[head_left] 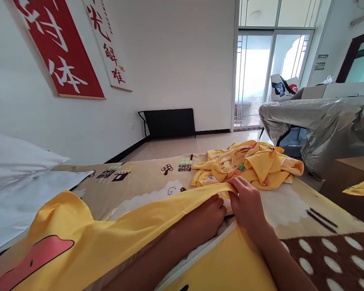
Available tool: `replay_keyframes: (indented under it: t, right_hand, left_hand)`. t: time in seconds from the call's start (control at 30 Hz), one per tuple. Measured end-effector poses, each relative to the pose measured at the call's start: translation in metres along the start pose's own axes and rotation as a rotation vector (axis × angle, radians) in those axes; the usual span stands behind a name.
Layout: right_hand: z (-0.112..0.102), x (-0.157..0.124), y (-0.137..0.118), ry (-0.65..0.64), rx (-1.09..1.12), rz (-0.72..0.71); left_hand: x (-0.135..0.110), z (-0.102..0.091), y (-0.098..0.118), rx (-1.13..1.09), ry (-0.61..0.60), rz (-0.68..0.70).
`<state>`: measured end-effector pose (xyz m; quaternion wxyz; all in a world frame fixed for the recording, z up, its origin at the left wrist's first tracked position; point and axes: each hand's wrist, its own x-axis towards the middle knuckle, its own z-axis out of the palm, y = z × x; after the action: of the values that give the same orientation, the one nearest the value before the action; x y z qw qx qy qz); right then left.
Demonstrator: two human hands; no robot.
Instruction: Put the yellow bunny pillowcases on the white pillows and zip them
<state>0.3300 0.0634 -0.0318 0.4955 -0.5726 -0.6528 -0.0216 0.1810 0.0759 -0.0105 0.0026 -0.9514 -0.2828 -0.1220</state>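
Far edge: the patterned blanket ends in a line across the middle of the view, with pale floor beyond it, running to a black panel that leans near the wall.
Left side: white pillows close off this flank, the nearer yellow cloth spreading just beside them.
Right side: the blanket's edge slants down past a cardboard box (a scrap of yellow fabric juts in above it); farther off stands a silver-covered table.
Open room: printed blanket shows between the pillows and the yellow pile, and again right of the right wrist, down to the brown dotted part.
Yellow cloth: stretched from the lower left, where its pink patch shows, up over the left forearm to a narrow end at the right hand.
Right hand: thumb and fingers closed on that narrow end, the pile just beyond the knuckles.
Left hand: fingers curled in, beneath the cloth's edge and just beside the right hand; whether it grips anything I cannot tell.
Yellow panel: white-edged, lies between the forearms; whether it joins the cloth is unclear.
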Motion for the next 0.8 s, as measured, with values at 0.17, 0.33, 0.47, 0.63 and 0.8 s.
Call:
replay_keyframes:
  t: [0.17,0.33,0.47,0.63,0.8]
  right_hand:
    - [-0.001,0.001,-0.004,-0.046,0.286,0.119]
    - [0.007,0.002,-0.001,-0.098,0.57,0.228]
    - [0.008,0.003,0.0,-0.125,0.645,0.228]
    - [0.006,0.003,0.0,-0.112,0.54,0.166]
    - [0.007,0.002,0.002,-0.097,0.439,0.111]
  left_hand:
    - [0.001,0.0,-0.001,-0.099,0.062,0.029]
    - [0.007,-0.004,-0.002,-0.056,-0.003,0.009]
    - [0.004,-0.009,0.001,-0.099,-0.088,-0.061]
    - [-0.001,-0.007,-0.003,-0.281,0.021,-0.283]
    - [-0.003,-0.002,-0.005,-0.245,0.143,-0.478]
